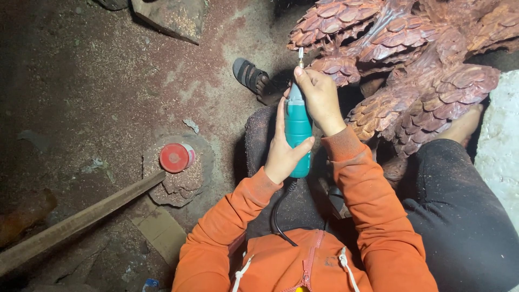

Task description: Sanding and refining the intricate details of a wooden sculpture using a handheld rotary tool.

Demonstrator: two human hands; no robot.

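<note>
— Rotary tool (298, 135), teal-bodied, stands upright between both hands, in front of the orange-sleeved person's chest, its cord trailing down toward the lap. Where's the grip?

— The left hand (283, 151) wraps the lower body, thumb across the front. The right hand (319, 97) closes around the neck, fingertips pinching just under the metal bit (300, 56), which points up, clear of the carved wooden sculpture (411, 70).

— So which step is it?

— It looks like fitting or tightening the bit rather than carving; the tip touches no wood.

— And the next move?

— Probably a firm twist at the collar with the body held steady. A red round tin (175, 157) sits on a wood slab (181, 181) on the dusty floor (92, 92), well apart.
</note>
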